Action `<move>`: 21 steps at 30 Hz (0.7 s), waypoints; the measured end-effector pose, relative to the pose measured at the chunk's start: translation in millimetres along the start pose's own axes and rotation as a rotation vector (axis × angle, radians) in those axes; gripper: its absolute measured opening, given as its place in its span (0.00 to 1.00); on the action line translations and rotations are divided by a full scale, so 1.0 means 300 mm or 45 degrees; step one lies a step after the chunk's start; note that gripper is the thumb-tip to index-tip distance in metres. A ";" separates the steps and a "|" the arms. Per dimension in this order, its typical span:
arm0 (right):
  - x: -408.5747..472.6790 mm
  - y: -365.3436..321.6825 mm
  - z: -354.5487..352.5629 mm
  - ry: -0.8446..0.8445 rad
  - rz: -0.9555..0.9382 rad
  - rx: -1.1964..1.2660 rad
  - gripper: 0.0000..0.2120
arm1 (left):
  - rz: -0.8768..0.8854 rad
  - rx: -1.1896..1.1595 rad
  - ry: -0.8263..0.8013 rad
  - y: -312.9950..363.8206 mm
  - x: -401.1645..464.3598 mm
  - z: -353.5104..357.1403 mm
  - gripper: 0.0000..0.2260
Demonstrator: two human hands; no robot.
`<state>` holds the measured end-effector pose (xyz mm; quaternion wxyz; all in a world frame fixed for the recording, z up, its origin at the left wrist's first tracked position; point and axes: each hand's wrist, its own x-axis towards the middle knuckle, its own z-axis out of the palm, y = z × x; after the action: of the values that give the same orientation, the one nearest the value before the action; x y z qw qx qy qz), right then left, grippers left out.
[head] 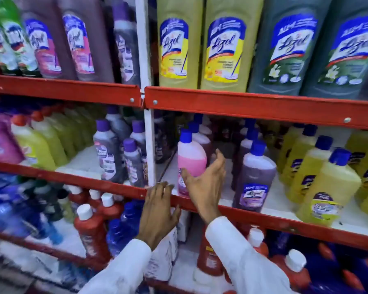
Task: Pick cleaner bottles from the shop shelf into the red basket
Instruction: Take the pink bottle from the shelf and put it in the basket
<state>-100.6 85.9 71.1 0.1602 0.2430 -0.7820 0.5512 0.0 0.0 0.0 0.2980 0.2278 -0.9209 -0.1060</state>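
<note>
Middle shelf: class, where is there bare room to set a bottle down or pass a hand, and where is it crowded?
Bare white board shows between the pink bottle and the purple bottle, where the right hand reaches, and left of the white upright, in front of the grey bottles. The yellow bottles stand crowded.

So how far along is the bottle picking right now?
Nothing looks finished: the red basket is out of view, so what it holds can't be told. In hand: the right hand is open around the pink bottle, grip not yet closed; the left hand rests on the red shelf edge. Left: grasp, lift, put it in the basket.
</note>
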 end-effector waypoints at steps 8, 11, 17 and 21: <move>0.050 -0.016 0.171 0.159 0.178 0.203 0.45 | 0.103 -0.105 -0.124 -0.070 -0.011 0.055 0.21; 0.092 -0.006 0.146 0.086 0.171 0.382 0.43 | 0.130 -0.103 -0.127 -0.094 -0.022 0.067 0.25; 0.138 -0.054 -0.063 -0.334 -0.095 0.947 0.35 | 0.121 -0.170 -0.102 -0.115 -0.034 0.083 0.26; 0.138 -0.071 -0.162 -1.002 0.013 1.580 0.32 | 0.060 -0.249 -0.093 -0.105 -0.032 0.093 0.26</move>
<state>-123.9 117.3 125.6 -0.3020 0.4654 -0.3268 0.7651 1.4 -21.2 -37.4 0.2876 0.1721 -0.9215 -0.1964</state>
